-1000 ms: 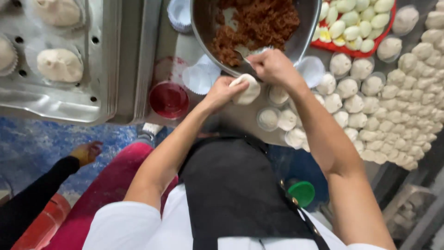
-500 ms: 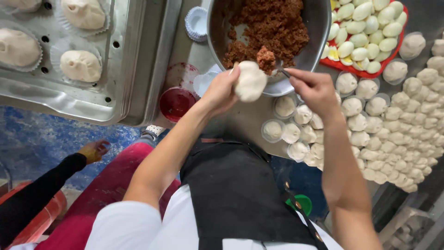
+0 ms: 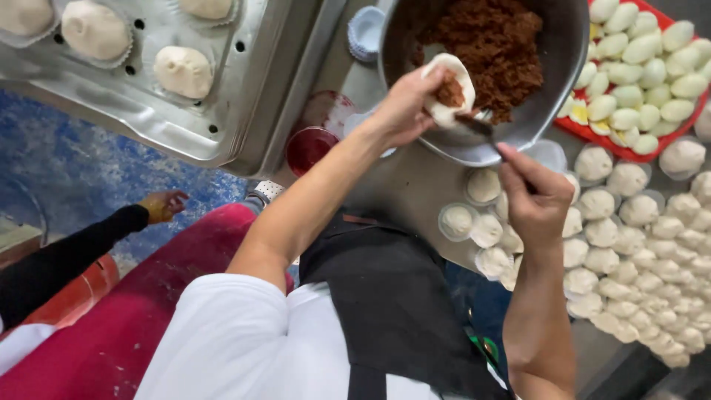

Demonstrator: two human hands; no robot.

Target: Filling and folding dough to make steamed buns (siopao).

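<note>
Just over the near rim of the metal bowl (image 3: pixel 548 111), the person's left hand (image 3: pixel 404 104) cups a flat round of dough (image 3: pixel 444 89), fingers curled under it, with a dab of the reddish-brown filling (image 3: pixel 503 44) sitting in its middle. Right beside it, the right hand (image 3: pixel 537 200) is clenched around the handle of a utensil (image 3: pixel 481 127), whose tip touches the filling on the dough. Rows of small dough balls (image 3: pixel 629 222) cover the metal table (image 3: pixel 400 185) to the right, several in paper cups. Beyond the bowl sits a red tray (image 3: pixel 585 130) of oblong pale pieces. To the left, a perforated steel tray (image 3: pixel 222 118) carries finished buns (image 3: pixel 183 70). Another person's hand (image 3: pixel 163 205) shows low at the left.
</note>
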